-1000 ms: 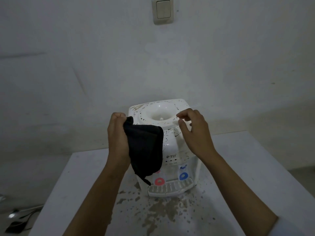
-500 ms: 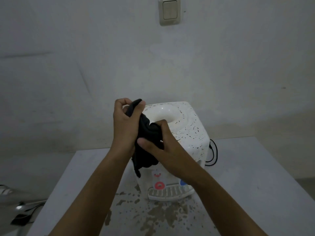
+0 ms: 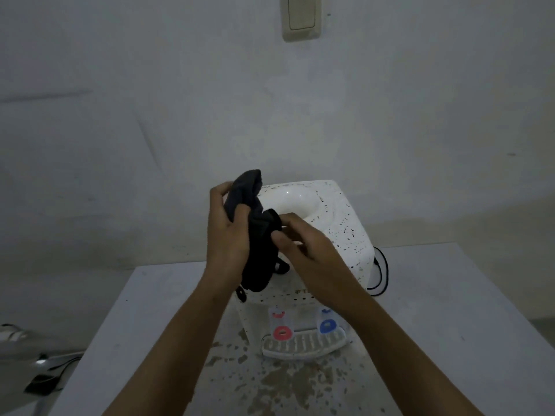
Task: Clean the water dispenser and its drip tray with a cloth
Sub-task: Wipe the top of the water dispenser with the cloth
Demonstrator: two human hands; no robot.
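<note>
My hands and the black cloth [image 3: 260, 235] cover the dispenser [image 3: 345, 235] front's upper left; its logo is mostly hidden. Black cable [image 3: 383, 271] runs behind it. Bottom-left floor items [image 3: 39, 382] too blurred to ID.

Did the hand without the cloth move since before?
Yes. The right hand left the water dispenser top's right side, crossing leftward to grip the black cloth.

Water dispenser [image 3: 345, 235] on the desk [image 3: 450, 325], near its back edge; drip tray [image 3: 303, 345] at its front foot; cloth [image 3: 258, 235] between left hand [image 3: 228, 232] and right hand [image 3: 306, 244], above the dispenser's front-left corner; wall switch [image 3: 301, 17] high behind
</note>
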